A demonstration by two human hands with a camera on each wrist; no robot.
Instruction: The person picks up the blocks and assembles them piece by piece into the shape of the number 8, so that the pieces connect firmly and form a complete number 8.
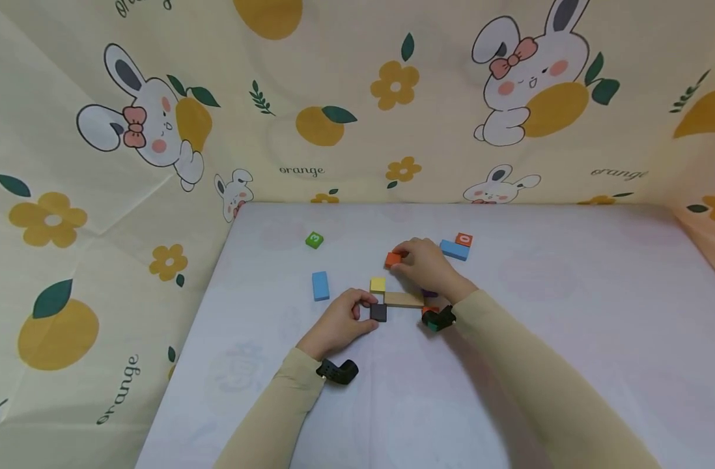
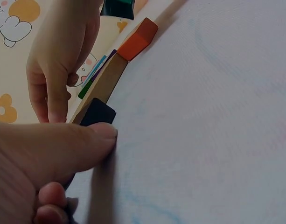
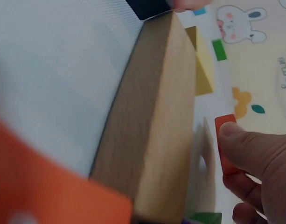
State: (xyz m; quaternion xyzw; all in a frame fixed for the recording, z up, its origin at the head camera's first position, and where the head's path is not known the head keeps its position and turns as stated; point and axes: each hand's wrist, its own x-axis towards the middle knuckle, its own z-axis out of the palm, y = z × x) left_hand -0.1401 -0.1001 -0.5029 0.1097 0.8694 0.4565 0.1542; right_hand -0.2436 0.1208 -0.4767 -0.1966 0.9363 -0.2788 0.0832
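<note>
My left hand (image 1: 341,322) pinches a black block (image 1: 378,312) between thumb and fingers, at the left end of a plain wooden plank (image 1: 403,299). In the left wrist view the thumb lies along the near side of that black block (image 2: 99,112). Beyond the plank, my right hand (image 1: 429,266) grips a small orange-red block (image 1: 392,260); the right wrist view shows the thumb on its face. A yellow block (image 1: 378,284) sits at the plank's far left corner. Another orange block (image 2: 138,39) stands at its right end, partly hidden by the right wrist camera in the head view.
A blue block (image 1: 320,286) lies to the left, with a green block (image 1: 314,240) marked 3 farther back. At the back right, a second blue block (image 1: 454,250) lies against a red block (image 1: 463,239) marked 0. A purple block (image 1: 430,293) shows partly under the right wrist.
</note>
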